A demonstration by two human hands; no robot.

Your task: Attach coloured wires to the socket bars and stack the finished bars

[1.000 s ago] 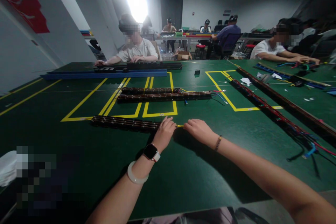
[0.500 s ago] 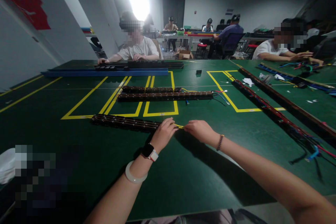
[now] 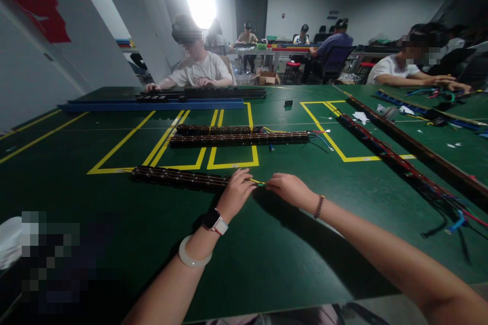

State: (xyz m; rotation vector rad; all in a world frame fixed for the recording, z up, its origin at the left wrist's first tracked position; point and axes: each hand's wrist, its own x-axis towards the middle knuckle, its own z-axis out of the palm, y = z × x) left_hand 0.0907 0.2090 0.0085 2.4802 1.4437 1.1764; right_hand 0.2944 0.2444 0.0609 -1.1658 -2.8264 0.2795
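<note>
A long dark strip [image 3: 179,178] lies on the green table [image 3: 267,244] in front of me. My left hand [image 3: 237,193], with a watch and a pale bangle on the wrist, is closed over the strip's right end. A thin yellow wire [image 3: 257,182] comes out of that end. My right hand [image 3: 290,189] pinches the wire's other end, a finger's length from the left hand. Both hands rest on the tabletop.
Two more dark strips [image 3: 240,138] with coloured wires lie inside yellow tape boxes [image 3: 232,165]. A long wired assembly [image 3: 396,162] runs along the right. A blue rail [image 3: 152,105] lies at the far edge. Other people work across the table and at the right.
The hands have stayed at the strip's end. The yellow wire between them shows a little longer. The view has shifted slightly.
</note>
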